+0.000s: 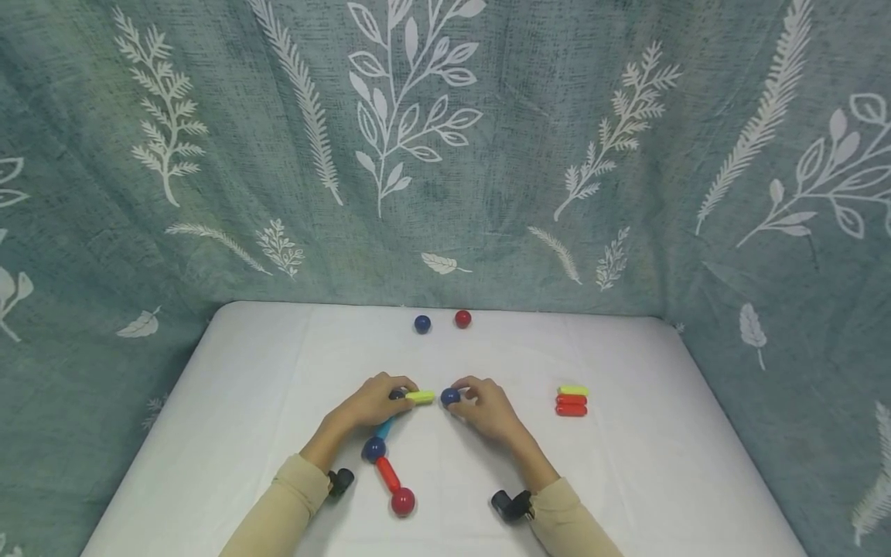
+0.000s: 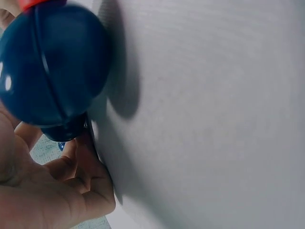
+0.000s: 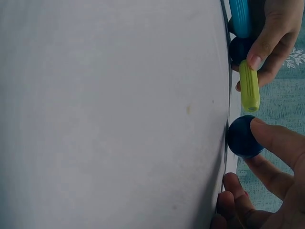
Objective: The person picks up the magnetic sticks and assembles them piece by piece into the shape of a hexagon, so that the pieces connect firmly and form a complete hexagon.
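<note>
Above the white table, my left hand [image 1: 376, 402] pinches a yellow-green rod [image 1: 421, 397] where it meets a dark blue ball [image 1: 397, 394]. From that ball a light blue rod [image 1: 384, 430] runs to another blue ball [image 1: 373, 449], then a red rod [image 1: 387, 474] and a red ball [image 1: 402, 501]. My right hand [image 1: 489, 408] holds a loose blue ball [image 1: 450, 397] between thumb and fingers. In the right wrist view, a small gap separates this ball [image 3: 245, 137] from the yellow-green rod's free end [image 3: 249, 93]. One chain ball [image 2: 57, 67] looms close in the left wrist view.
At the table's back edge lie a blue ball [image 1: 422, 324] and a red ball [image 1: 462, 319]. To the right, a yellow-green rod [image 1: 574, 391] lies beside two red rods [image 1: 571, 411]. A patterned green curtain [image 1: 501, 155] hangs behind the white table [image 1: 668, 464].
</note>
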